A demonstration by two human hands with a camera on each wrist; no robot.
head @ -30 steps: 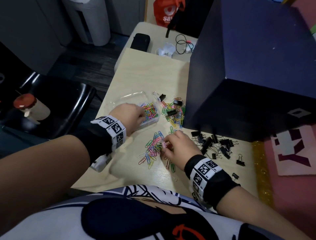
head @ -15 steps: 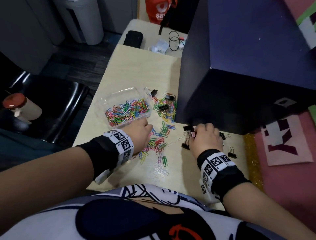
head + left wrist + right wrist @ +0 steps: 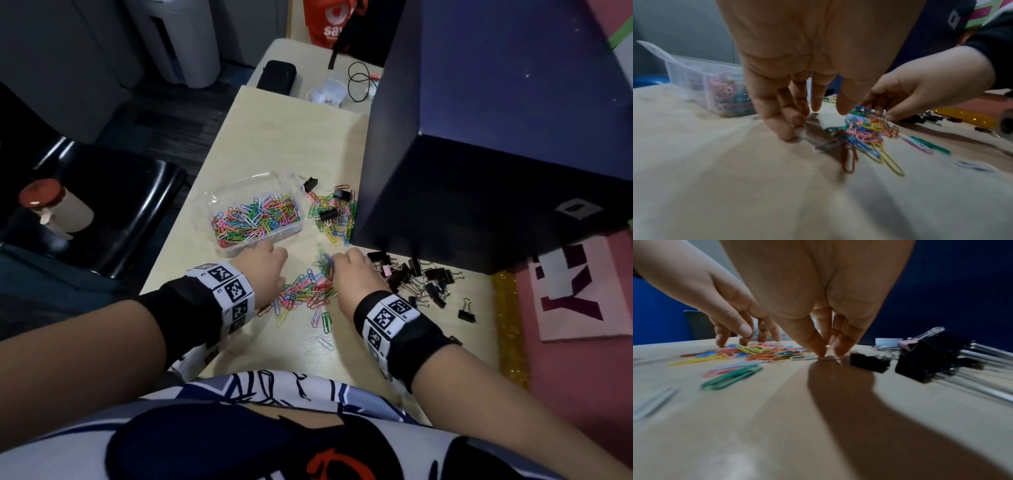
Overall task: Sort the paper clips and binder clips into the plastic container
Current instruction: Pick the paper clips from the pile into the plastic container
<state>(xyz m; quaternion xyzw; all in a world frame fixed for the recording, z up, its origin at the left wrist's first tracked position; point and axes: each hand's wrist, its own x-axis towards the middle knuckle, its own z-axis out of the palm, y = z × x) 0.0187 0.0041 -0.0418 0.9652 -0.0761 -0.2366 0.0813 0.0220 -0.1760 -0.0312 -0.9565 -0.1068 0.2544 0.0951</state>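
A clear plastic container [image 3: 236, 186] on the table holds a heap of coloured paper clips. A loose pile of paper clips [image 3: 306, 289] lies in front of it, between my hands. My left hand [image 3: 279, 255] reaches down at the pile's left edge, its fingers [image 3: 785, 129] fairly straight and their tips on the table. My right hand [image 3: 337, 260] is at the pile's far right edge, thumb and fingertips [image 3: 818, 350] drawn together and pinching paper clips against the table. Black binder clips [image 3: 423, 279] lie just right of that hand.
A mixed heap of paper clips and binder clips [image 3: 332, 212] lies right of the container, against a large dark blue box [image 3: 479, 137]. The box walls off the table's right side. A black chair [image 3: 102, 205] stands left of the table, and cables and a black case lie at the far end.
My right hand left the binder clips and came back left to the paper clip pile. My left hand left the container and came down to the pile's left edge.
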